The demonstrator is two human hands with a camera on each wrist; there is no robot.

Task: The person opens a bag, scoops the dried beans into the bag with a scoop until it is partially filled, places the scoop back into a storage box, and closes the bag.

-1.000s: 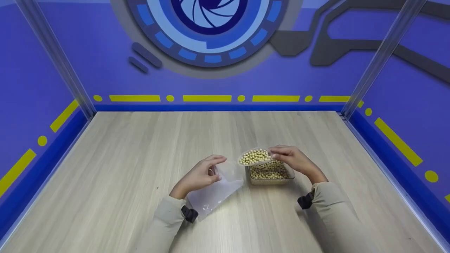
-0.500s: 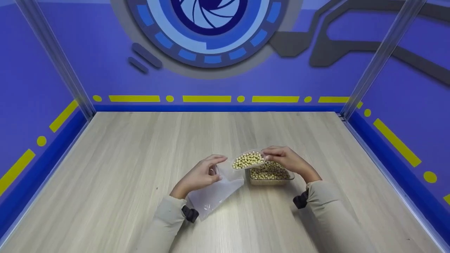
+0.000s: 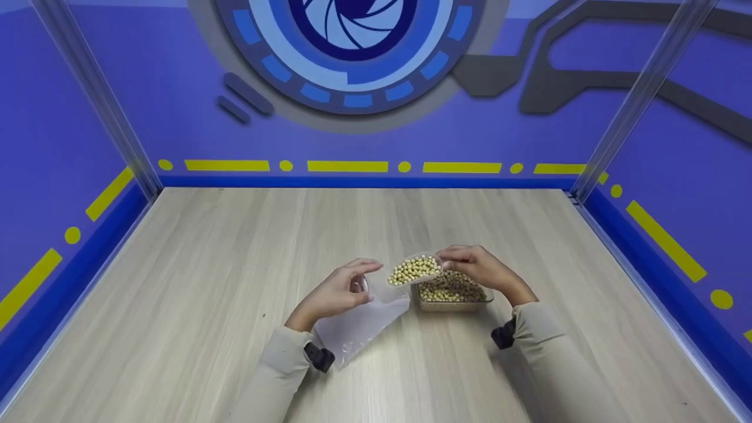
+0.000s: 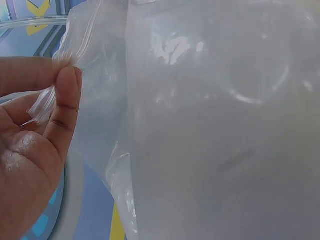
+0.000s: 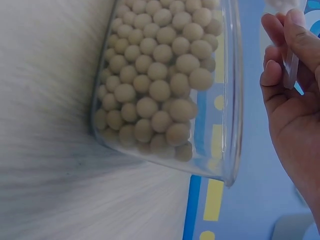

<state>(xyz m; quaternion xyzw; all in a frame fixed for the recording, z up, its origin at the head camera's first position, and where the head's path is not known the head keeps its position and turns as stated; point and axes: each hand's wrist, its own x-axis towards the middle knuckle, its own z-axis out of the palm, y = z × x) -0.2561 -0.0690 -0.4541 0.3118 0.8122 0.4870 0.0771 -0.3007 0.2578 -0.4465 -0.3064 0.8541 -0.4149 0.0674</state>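
Observation:
My left hand [image 3: 335, 291] pinches the zip edge of a clear plastic zip bag [image 3: 361, 332], whose mouth faces right. In the left wrist view, thumb and finger grip the bag's bunched edge, and its film [image 4: 200, 135] fills most of the picture. My right hand [image 3: 484, 271] holds a clear scoop [image 3: 418, 282] by its handle [image 5: 291, 70]. Heaped in the scoop are round pale-yellow soybeans [image 3: 414, 269]. It hangs close to the bag's mouth and overlaps the left rim of a clear container [image 3: 452, 306], which holds more soybeans [image 5: 150, 90].
The container stands on a wood-grain table [image 3: 235, 247], right of the bag. Blue printed panels [image 3: 376, 147] with yellow marks enclose the back and both sides. Each wrist carries a black camera mount [image 3: 320, 357].
My right hand has brought the loaded scoop leftward from over the container to the bag's mouth, then nearly stopped. My left hand has stayed almost in place on the bag.

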